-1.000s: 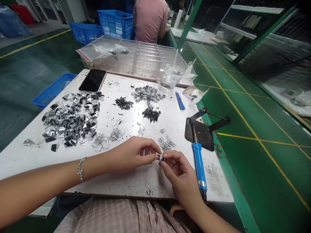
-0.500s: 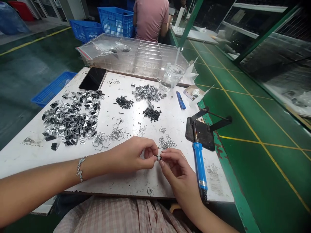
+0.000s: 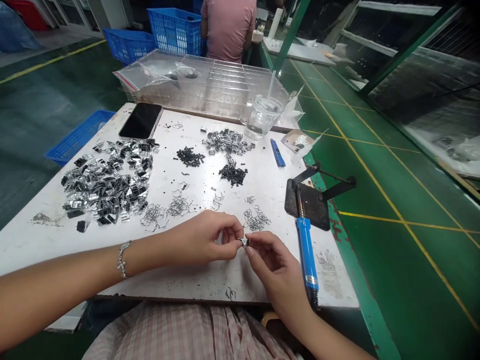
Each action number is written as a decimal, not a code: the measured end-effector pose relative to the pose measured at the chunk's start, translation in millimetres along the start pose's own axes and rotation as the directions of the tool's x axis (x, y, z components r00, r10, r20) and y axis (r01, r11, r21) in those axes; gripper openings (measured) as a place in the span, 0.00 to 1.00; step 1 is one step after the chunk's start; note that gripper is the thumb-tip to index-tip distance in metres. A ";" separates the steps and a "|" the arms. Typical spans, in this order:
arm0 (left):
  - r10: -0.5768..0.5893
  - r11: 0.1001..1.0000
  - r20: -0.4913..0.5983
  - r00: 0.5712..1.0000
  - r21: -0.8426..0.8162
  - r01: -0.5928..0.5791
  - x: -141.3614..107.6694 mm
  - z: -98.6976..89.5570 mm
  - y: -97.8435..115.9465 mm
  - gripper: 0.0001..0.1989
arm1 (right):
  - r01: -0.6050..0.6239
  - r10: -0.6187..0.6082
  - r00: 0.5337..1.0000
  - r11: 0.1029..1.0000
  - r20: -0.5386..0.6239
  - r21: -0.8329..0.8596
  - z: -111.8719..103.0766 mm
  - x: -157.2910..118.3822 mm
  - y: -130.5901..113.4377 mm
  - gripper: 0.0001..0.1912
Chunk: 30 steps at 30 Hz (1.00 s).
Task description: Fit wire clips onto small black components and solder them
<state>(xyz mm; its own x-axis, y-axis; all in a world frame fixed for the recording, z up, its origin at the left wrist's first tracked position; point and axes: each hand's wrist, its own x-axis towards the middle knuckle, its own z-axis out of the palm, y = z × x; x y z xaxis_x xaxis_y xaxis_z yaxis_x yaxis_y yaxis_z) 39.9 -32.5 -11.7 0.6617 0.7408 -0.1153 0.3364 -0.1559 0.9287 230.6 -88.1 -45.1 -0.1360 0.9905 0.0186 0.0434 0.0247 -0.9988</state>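
Between my two hands, over the front of the white table (image 3: 180, 280), is a small black-and-silver part (image 3: 244, 242). My left hand (image 3: 213, 237) is closed, thumb and forefinger pinching the part's left side. From the right, the thumb and fingertips of my right hand (image 3: 275, 265) close on its other side. The part is too small to make out its exact kind. Just beyond my fingers lie a pile of thin bent metal pins (image 3: 256, 219) and another heap of wire pins (image 3: 179, 205).
A soldering iron (image 3: 307, 250) with a blue handle leans on its black stand (image 3: 318, 205) at right. Piles of silver-black pieces (image 3: 108, 185) and small black pieces (image 3: 232, 174) cover parts of the table. Farther back are a phone (image 3: 141, 121), a glass mug (image 3: 262, 117) and a blue cutter (image 3: 278, 153).
The view has shifted slightly. Both hands keep their pinch on the small part, which seems turned a little, showing more of its silver side.
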 end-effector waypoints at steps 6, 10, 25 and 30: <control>0.004 1.000 0.020 1.000 0.031 -0.004 -0.3 0.0 0.0 0.03 | 0.009 -0.008 1.000 1.000 0.024 -0.022 -0.9 1.9 -2.7 0.08; 0.007 0.999 0.019 1.000 0.038 -0.008 -0.5 0.0 -0.5 0.03 | 0.016 -0.015 0.999 1.000 0.029 -0.021 -0.4 3.3 -2.5 0.07; 0.000 0.995 0.058 0.998 0.102 -0.006 0.0 1.0 -0.3 0.06 | -0.007 0.007 1.000 1.000 -0.001 -0.001 -0.1 1.4 0.5 0.07; 0.002 0.994 0.047 0.999 0.113 -0.007 -0.2 1.5 -0.4 0.05 | 0.025 -0.025 0.999 1.000 -0.030 0.005 1.1 2.2 0.8 0.06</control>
<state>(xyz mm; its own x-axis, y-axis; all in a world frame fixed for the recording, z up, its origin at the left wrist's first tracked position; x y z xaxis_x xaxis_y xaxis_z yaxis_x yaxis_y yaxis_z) 40.6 -33.6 -12.6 0.6928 0.7093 -0.1301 0.4054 -0.2339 0.8837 229.2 -86.1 -45.9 -0.1072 0.9932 0.0450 0.0349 0.0489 -0.9982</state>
